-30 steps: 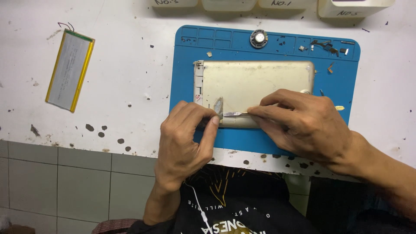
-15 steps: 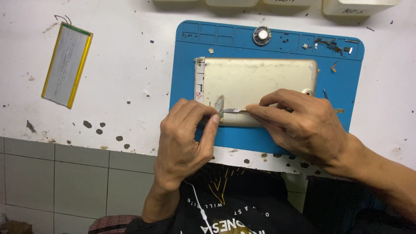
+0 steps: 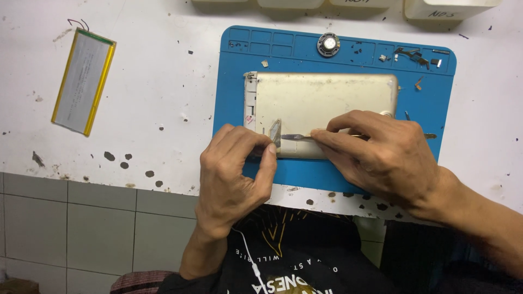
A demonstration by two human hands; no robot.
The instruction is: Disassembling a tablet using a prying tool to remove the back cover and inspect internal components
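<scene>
A pale gold tablet back shell (image 3: 321, 103) lies on a blue work mat (image 3: 234, 81). My right hand (image 3: 381, 158) grips a thin metal pry tool (image 3: 298, 137) whose tip points left across the shell's near edge. My left hand (image 3: 234, 174) pinches a small clear strip (image 3: 275, 132) that stands up from the shell, right at the tool's tip. The shell's near right part is hidden under my right hand.
A flat silver battery with yellow edges (image 3: 84, 81) lies on the white bench at the left. A round speaker (image 3: 328, 43) and small loose parts (image 3: 414, 57) sit along the mat's far edge. White bins (image 3: 447, 8) line the back. Tiled front below the bench.
Both hands and the tool hold nearly the same place; only the camera view has shifted slightly.
</scene>
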